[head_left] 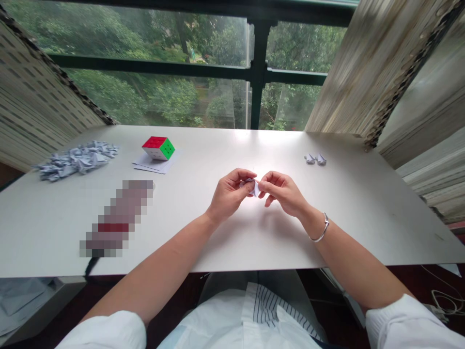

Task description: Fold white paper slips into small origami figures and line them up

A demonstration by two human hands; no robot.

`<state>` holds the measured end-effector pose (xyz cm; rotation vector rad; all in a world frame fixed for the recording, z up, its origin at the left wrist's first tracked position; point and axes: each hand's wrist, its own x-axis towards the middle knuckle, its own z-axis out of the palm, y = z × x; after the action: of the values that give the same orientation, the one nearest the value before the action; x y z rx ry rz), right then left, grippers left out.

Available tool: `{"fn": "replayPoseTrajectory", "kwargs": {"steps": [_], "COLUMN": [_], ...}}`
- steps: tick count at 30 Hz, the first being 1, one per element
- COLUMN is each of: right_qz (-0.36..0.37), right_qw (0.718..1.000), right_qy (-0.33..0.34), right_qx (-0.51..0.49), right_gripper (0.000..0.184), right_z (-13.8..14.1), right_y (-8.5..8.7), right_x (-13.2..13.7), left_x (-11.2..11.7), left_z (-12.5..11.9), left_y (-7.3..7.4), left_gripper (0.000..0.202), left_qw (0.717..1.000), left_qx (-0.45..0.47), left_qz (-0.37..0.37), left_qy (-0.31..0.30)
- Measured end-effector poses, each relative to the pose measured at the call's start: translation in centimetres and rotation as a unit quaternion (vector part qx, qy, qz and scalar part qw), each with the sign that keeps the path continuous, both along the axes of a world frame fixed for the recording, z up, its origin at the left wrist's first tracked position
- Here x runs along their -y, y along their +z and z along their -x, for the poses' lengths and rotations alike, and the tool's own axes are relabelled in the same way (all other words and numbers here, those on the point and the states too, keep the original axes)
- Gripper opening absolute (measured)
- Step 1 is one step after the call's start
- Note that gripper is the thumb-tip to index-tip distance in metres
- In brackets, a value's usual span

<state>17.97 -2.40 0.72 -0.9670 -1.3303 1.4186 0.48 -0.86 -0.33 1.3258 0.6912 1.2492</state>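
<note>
My left hand (230,194) and my right hand (281,193) meet above the middle of a white table (232,242). Their fingertips pinch a small folded piece of pale paper (252,187), most of it hidden by my fingers. Farther right on the table lie two small folded paper pieces (315,158). To the far left is a heap of similar pale folded paper pieces (78,160). A red-and-green puzzle cube (158,148) stands on a few sheets of white paper (154,165). A metal bangle (321,228) circles my right wrist.
A pixelated, obscured object (118,218) lies on the table's left side, with a dark cord hanging over the front edge. A large window (152,68) and slatted blinds (378,63) stand beyond the table. Loose white cables (445,303) lie below its right corner.
</note>
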Motion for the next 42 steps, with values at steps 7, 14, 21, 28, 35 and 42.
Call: {"fn": "replayPoseTrajectory", "kwargs": {"steps": [7,14,21,28,35,42], "right_qz": [0.013,-0.080,-0.139,-0.092,-0.076,-0.102], "right_qw": [1.000,0.995,0.985,0.994,0.996,0.992], "right_qy": [0.004,-0.059,-0.091,-0.042,-0.045,-0.065], "right_qx": [0.021,0.018,0.053,0.033,0.001,0.032], "right_gripper": [0.031,0.030,0.033,0.036,0.031,0.028], "right_z": [-0.17,0.06,0.26,0.33,0.22,0.28], "right_y": [-0.11,-0.14,-0.55,-0.53,-0.32,-0.44], "right_x": [-0.17,0.03,0.48,0.24,0.15,0.28], "left_x": [-0.09,-0.10,0.10,0.64,0.56,-0.10], "left_z": [0.16,0.13,-0.16,-0.28,-0.19,0.12], "left_y": [0.05,0.38,0.05,-0.11,-0.04,-0.59], "left_gripper": [0.020,0.022,0.021,0.017,0.014,0.016], "left_qw": [1.000,1.000,0.997,0.987,0.987,0.986], "left_qx": [-0.013,0.000,-0.012,-0.030,-0.023,-0.054], "left_qz": [0.016,0.031,-0.044,-0.139,-0.150,-0.122], "left_qy": [0.012,0.001,0.068,0.073,0.050,0.096]}}
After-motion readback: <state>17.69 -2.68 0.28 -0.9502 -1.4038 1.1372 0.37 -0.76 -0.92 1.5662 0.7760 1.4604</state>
